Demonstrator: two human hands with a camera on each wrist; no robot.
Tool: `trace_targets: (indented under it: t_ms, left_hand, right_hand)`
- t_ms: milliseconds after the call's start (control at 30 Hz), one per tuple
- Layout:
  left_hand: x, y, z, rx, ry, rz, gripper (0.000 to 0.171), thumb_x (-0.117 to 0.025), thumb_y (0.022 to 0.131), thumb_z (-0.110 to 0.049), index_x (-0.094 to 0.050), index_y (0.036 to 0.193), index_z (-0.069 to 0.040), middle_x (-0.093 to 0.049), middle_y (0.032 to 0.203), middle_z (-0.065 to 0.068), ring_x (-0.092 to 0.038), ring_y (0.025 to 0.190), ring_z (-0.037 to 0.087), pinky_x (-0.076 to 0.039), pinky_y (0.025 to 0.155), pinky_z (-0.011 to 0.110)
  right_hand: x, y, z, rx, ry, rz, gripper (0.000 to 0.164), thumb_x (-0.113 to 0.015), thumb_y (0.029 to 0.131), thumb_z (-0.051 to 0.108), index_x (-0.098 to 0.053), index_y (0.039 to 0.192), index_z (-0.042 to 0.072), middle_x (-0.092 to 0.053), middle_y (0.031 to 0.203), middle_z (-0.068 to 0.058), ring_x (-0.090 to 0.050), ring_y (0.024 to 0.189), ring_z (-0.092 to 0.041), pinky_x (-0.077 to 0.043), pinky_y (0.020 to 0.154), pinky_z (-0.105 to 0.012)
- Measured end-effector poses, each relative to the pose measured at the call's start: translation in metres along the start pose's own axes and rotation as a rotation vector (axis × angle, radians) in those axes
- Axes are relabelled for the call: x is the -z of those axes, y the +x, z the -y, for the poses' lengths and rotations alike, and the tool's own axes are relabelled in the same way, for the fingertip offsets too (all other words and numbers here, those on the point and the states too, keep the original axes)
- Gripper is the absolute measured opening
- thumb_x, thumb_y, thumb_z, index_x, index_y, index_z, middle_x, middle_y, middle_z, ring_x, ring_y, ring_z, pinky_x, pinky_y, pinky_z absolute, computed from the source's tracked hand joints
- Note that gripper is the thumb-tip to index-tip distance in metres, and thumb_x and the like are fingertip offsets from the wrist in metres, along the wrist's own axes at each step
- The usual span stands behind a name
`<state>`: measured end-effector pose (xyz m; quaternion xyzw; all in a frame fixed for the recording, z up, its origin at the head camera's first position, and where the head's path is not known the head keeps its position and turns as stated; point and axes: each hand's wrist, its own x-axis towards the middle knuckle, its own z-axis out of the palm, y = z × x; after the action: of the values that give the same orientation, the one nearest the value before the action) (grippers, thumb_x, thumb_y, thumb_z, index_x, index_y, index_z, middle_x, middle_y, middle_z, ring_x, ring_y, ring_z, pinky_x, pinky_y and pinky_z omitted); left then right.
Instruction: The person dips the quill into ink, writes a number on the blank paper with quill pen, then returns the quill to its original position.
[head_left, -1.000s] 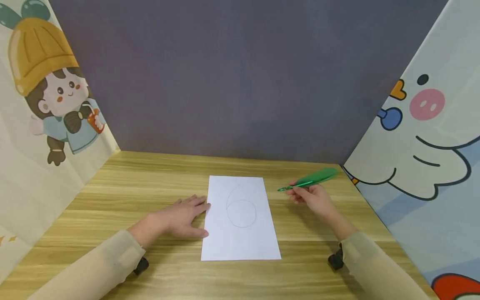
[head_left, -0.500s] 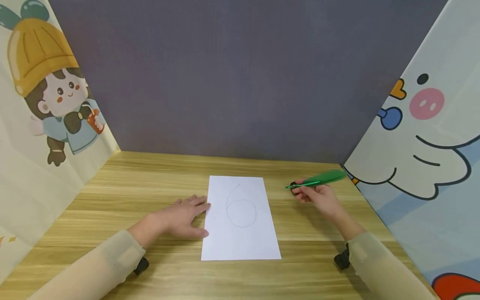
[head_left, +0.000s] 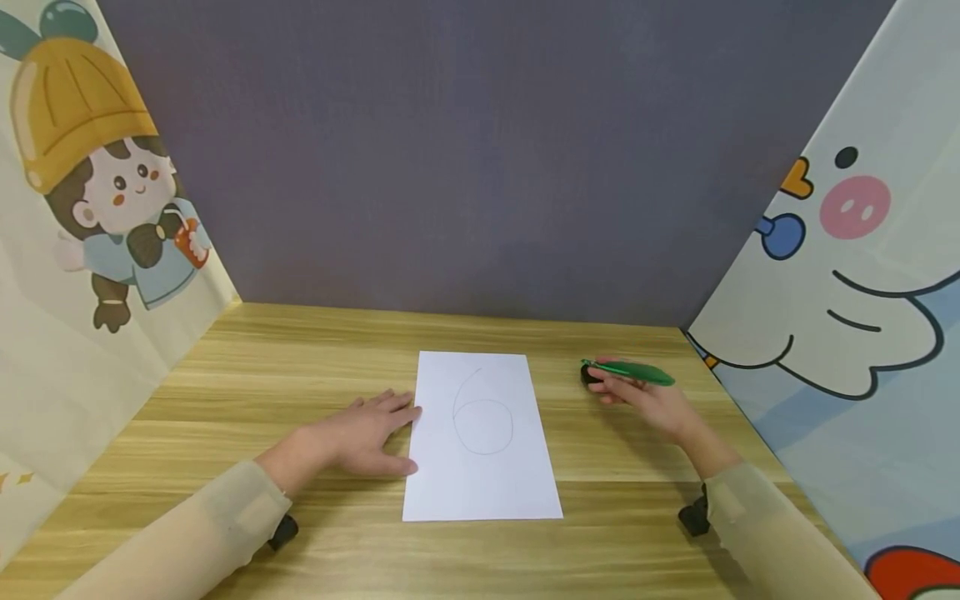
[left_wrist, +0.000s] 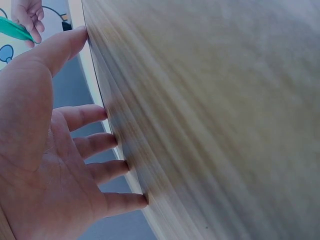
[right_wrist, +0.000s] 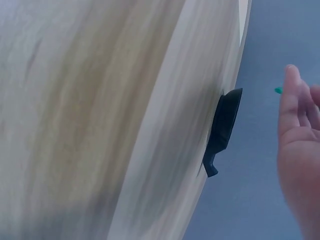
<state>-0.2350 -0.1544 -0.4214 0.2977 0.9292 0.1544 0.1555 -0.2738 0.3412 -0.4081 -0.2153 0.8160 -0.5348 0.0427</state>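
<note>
My left hand (head_left: 371, 433) lies with spread fingers on the table, with thumb and a fingertip over the left edge of a white paper sheet (head_left: 525, 483). In the left wrist view, the fingers (left_wrist: 107, 172) are straight, their tips touching the tabletop. A thin-lined figure 6 (head_left: 512, 425) is on the sheet. To the sheet's right, my right hand (head_left: 648, 404) pinches a green feather pen (head_left: 637, 372), its feather pointing right. Below the pen's tip stands a small black base (right_wrist: 225, 122) on the table, apart from the hand in the right wrist view.
The wood-grain table (head_left: 300, 358) ends at a dark grey back panel (head_left: 465, 167). Printed cartoon panels rise at both sides, with a capped child figure (head_left: 135, 192) at left and a white character (head_left: 885, 317) at right.
My right hand has shifted to the right with the feather pen, whose feather end has dipped and tip has risen. The black base has come into sight beside the fingers. My left hand stays put.
</note>
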Motion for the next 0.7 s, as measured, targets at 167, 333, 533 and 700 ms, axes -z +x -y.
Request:
trace_targets:
  t_ms: [167, 333, 533, 700]
  left_hand:
    - [-0.0006, 0.0002, 0.0003, 0.002, 0.001, 0.004, 0.095, -0.070, 0.099, -0.063, -0.039, 0.171, -0.008, -0.025, 0.182, 0.019, -0.019, 0.169, 0.049, -0.020, 0.130, 0.079]
    - [-0.0003, 0.0001, 0.0002, 0.003, -0.004, 0.004, 0.095, -0.070, 0.099, -0.063, -0.039, 0.171, -0.008, -0.025, 0.182, 0.019, -0.019, 0.169, 0.049, -0.020, 0.130, 0.079]
    - [0.0001, -0.0002, -0.0002, -0.001, -0.005, 0.002, 0.095, -0.070, 0.099, -0.062, -0.039, 0.171, -0.008, -0.025, 0.182, 0.019, -0.019, 0.169, 0.049, -0.020, 0.130, 0.079]
    - [0.0001, -0.0006, -0.0004, -0.004, -0.005, -0.001, 0.095, -0.070, 0.100, -0.062, -0.039, 0.171, -0.008, -0.026, 0.181, 0.020, -0.020, 0.168, 0.050, -0.020, 0.129, 0.079]
  right_hand:
    - [0.0000, -0.0024, -0.0004, -0.045, 0.014, -0.048, 0.056, -0.064, 0.113, 0.015, -0.047, 0.161, -0.007, -0.058, 0.156, -0.031, -0.077, 0.117, -0.006, -0.066, 0.098, -0.042]
    - [0.0003, -0.0017, -0.0012, -0.034, 0.033, -0.077, 0.054, -0.061, 0.115, 0.019, -0.050, 0.159, -0.009, -0.069, 0.149, -0.018, -0.078, 0.115, -0.006, -0.066, 0.097, -0.038]
    - [0.0004, -0.0012, -0.0024, 0.036, 0.012, -0.128, 0.045, -0.058, 0.115, 0.012, -0.055, 0.146, -0.019, -0.082, 0.118, -0.001, -0.080, 0.099, -0.014, -0.066, 0.084, -0.030]
    - [0.0017, -0.0034, 0.0009, -0.022, -0.060, -0.172, 0.044, -0.065, 0.113, 0.017, -0.059, 0.143, -0.014, -0.082, 0.119, -0.001, -0.078, 0.097, -0.015, -0.063, 0.080, -0.031]
